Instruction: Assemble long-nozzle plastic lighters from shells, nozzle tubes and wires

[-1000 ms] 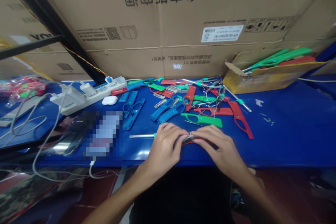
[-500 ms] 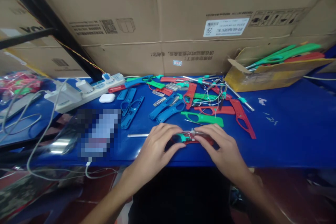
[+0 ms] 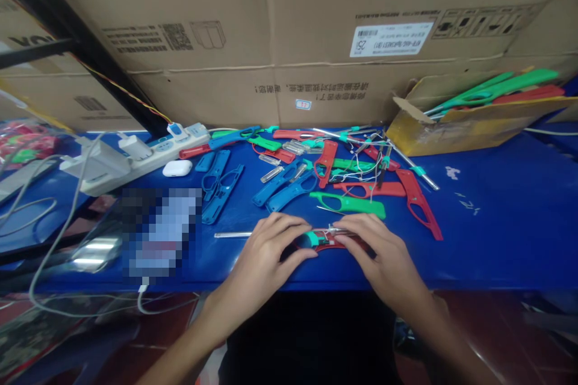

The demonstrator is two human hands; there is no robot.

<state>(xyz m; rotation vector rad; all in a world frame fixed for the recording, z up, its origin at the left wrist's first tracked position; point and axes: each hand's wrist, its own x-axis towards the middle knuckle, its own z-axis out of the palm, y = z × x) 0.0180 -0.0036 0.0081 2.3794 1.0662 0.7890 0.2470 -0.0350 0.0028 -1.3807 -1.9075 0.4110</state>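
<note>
Near the table's front edge my left hand [image 3: 270, 246] grips an opened red stick lighter [image 3: 333, 245], thumb below and fingers above. A metal tube [image 3: 232, 234] sticks out to the left past that hand. Inside the casing a teal trigger [image 3: 312, 239] and thin white wire show between my hands. My right hand [image 3: 382, 246] is closed on the lighter's right end, its thumb and fingertips at a small clear-and-metal part [image 3: 333, 229]. Palms and fingers hide much of the casing. Just beyond lies a green casing half [image 3: 361, 204].
Behind are blue casing halves [image 3: 223, 192], red casing halves [image 3: 418, 201] and wired metal tubes. A yellow-taped carton [image 3: 451, 138] holds several lighters at right. At left are a power strip [image 3: 158, 153], a white earbud case [image 3: 177, 168], and a phone [image 3: 165, 234]. A large cardboard box [image 3: 226, 96] stands behind.
The view has shifted slightly. Both hands keep their hold on the red lighter; the fingers have moved only a little, with slightly more of its inside showing.
</note>
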